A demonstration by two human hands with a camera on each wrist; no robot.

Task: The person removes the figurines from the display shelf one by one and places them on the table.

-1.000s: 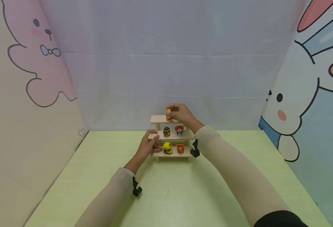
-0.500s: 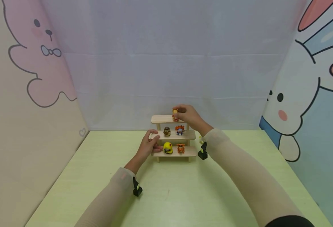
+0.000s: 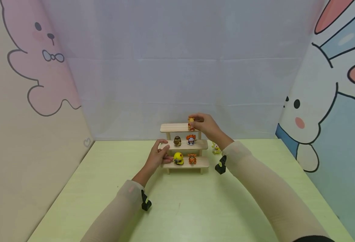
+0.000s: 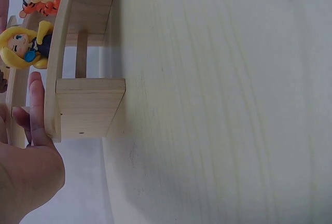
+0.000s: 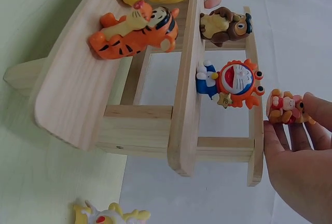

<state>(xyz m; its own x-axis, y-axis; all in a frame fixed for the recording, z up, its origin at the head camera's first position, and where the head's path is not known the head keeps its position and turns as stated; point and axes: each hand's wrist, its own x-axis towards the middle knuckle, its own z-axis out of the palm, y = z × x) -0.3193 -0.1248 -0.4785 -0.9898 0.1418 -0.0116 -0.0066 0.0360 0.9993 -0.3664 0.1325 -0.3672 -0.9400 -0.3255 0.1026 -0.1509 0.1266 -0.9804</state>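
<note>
A three-tier wooden display shelf stands at the table's back. My right hand pinches a small yellow-and-red bear figurine at the top tier's right end. My left hand grips the shelf's left end, some fingers reaching onto the lower tier. An owl figurine and a figurine in an orange crab hat occupy the middle tier. Below them sit a yellow-haired figurine, close to my left fingers, and an orange tiger figurine.
A yellow-and-white figurine is on the table right of the shelf, partly behind my right forearm. The pale green tabletop runs toward me. A white cloth hangs behind, and printed panels flank the table.
My right hand has shifted the bear figurine rightward along the top tier, from near its middle to its right end. The yellow-and-white figurine has come into sight. My left hand stays put.
</note>
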